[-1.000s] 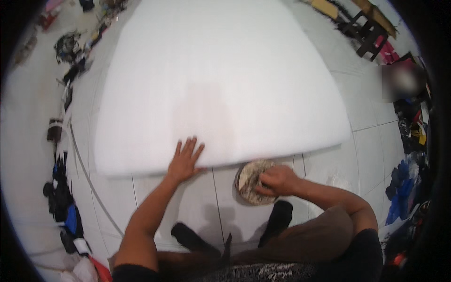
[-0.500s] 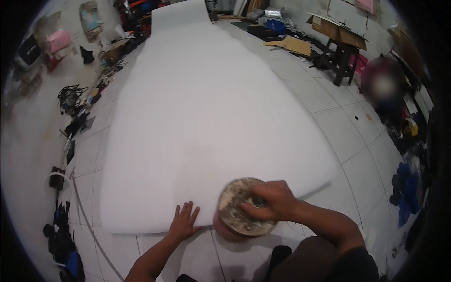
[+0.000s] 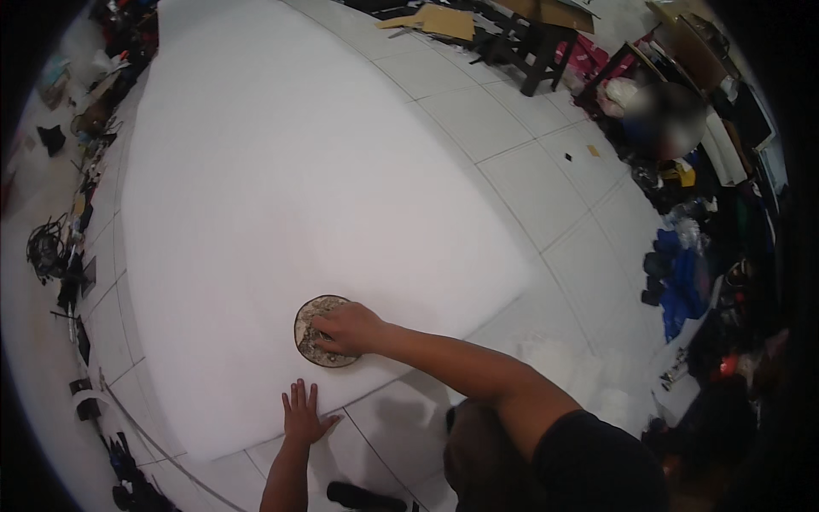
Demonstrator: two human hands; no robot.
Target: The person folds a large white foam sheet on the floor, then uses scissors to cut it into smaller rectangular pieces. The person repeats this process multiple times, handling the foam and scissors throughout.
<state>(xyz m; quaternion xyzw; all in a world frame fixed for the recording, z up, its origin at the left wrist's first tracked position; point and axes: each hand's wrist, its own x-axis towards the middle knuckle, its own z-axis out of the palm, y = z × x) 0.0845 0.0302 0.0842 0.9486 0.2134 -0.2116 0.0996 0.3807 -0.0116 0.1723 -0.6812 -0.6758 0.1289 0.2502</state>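
Observation:
A large white sheet [image 3: 281,188] with a soft, smooth look stretches over the floor, its near edge in front of me. On that near part sits a round, drum-like block [image 3: 306,338] with a mottled grey-brown top. My right hand [image 3: 353,329] grips it from above, fingers curled around the middle of its top; the grip itself is mostly hidden under the hand. Just below and left of the block, my left hand [image 3: 304,413] lies flat at the sheet's near edge, fingers spread and thumb out to the side, holding nothing.
Pale floor tiles [image 3: 465,119] surround the sheet. Beyond them on the right stand a dark stool [image 3: 533,60], blue cloth or plastic [image 3: 685,286] and assorted clutter. Along the left wall lie tangled black cables [image 3: 49,247]; a grey cord [image 3: 162,448] runs near the sheet's lower left corner.
The round block, tilted over the sheet's near edge before, now rests farther onto the sheet in my right hand. My left hand stays flat at the edge. The view has shifted down and turned.

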